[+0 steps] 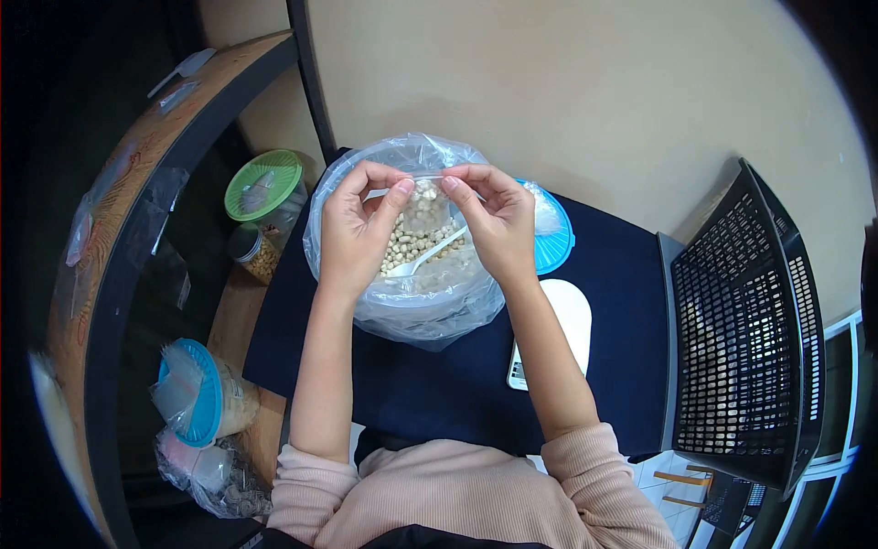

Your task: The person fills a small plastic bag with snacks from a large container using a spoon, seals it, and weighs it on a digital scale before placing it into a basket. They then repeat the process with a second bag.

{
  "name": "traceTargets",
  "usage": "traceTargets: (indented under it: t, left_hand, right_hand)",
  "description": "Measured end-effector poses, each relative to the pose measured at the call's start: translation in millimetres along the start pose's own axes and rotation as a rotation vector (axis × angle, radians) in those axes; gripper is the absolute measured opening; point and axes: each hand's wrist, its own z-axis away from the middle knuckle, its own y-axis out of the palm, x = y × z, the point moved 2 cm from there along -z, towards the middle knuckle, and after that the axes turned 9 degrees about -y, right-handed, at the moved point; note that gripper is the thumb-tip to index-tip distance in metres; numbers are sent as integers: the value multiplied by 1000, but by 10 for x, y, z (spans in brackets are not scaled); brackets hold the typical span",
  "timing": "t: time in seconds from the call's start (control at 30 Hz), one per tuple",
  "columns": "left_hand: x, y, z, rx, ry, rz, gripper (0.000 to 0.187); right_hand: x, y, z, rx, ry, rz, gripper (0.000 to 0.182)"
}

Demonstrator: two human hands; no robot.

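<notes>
A small clear plastic bag (426,212) with pale, nut-like pieces in it hangs upright between my hands. My left hand (359,229) pinches the left end of its top edge between thumb and fingers. At the right end, my right hand (497,218) grips the same edge in a like pinch. Directly below is a wide round container lined with a large clear plastic bag (428,322). Pale nut-like pieces (402,249) lie inside it, and a white spoon (430,256) rests on them. The small bag hides part of the pieces.
A white scale (569,316) lies on the dark tabletop (439,384), partly behind my right forearm. Beyond it is a blue lid (556,249) with clear bags. A black basket (732,348) stands right. Left are a green-lidded jar (267,188), a blue-lidded tub (233,393) and a shelf (174,110).
</notes>
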Motion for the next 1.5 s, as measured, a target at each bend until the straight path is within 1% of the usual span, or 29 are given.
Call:
traceTargets:
  t: [0.23, 0.4, 0.63, 0.67, 0.73, 0.83, 0.93, 1.0, 1.1, 1.2, 1.27, 1.43, 1.5]
  left_hand:
    - [4, 3, 4, -31, -6, -9, 9]
    - [-10, 7, 10, -39, 2, -36, 9]
    - [-8, 26, -3, 11, -63, -41, 9]
    - [0, 21, -3, 36, -92, -71, 9]
    - [-1, 26, 1, 25, -87, -54, 9]
    - [-17, 30, 5, 10, -79, -56, 9]
    - [-15, 30, 12, 1, -65, -94, 9]
    - [-14, 37, 16, -2, -54, -108, 9]
    - [-26, 43, 23, 20, -36, -159, 8]
    - [-39, 60, 21, 70, -83, -178, 7]
    - [-62, 85, 24, 7, -40, -165, 7]
    - [-111, 73, 24, 25, 14, -274, 7]
    - [-114, 76, 26, 23, 33, -307, 7]
  right_hand:
    - [-33, -6, 8, -16, 19, 29, 14]
    - [-25, 1, 15, -7, -15, 89, 14]
    - [-42, -29, 4, 24, 12, 74, 14]
    - [-41, -27, 4, 38, -13, 88, 13]
    - [-40, -10, 4, 53, -37, 101, 12]
    - [-12, 15, -1, 33, -63, 43, 11]
    - [5, 19, -5, 55, -41, 61, 9]
    - [26, 27, -5, 144, -88, 168, 9]
    - [26, 24, -7, 164, -88, 185, 9]
    - [28, 26, -3, 157, -100, 195, 10]
    - [39, 29, -1, 158, -98, 215, 10]
    - [43, 39, 3, 157, -102, 234, 11]
    - [44, 49, -1, 178, -142, 295, 11]
